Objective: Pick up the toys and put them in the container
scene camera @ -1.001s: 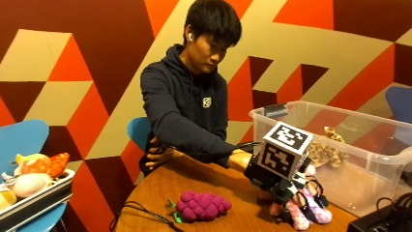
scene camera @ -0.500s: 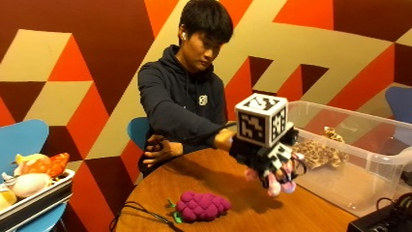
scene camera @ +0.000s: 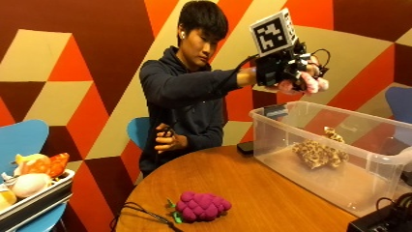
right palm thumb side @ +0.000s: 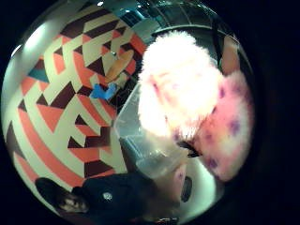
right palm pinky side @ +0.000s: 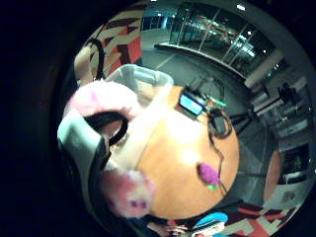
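The right hand [scene camera: 293,67] is raised above the container's [scene camera: 334,145] near rim, grip curled round a pink plush toy [scene camera: 308,83], positioned for release inside. A purple toy [scene camera: 201,206] remains on the table [scene camera: 257,193].

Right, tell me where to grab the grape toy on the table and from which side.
Take the grape toy around its bumpy purple middle, coming down from above. It lies flat on the table, apart from the container, with bare wood all round, so fingers could likely close across it. Avoid the small green leaf end by the cable: it looks too thin for a sure grip. The right hand holds a pink toy now.
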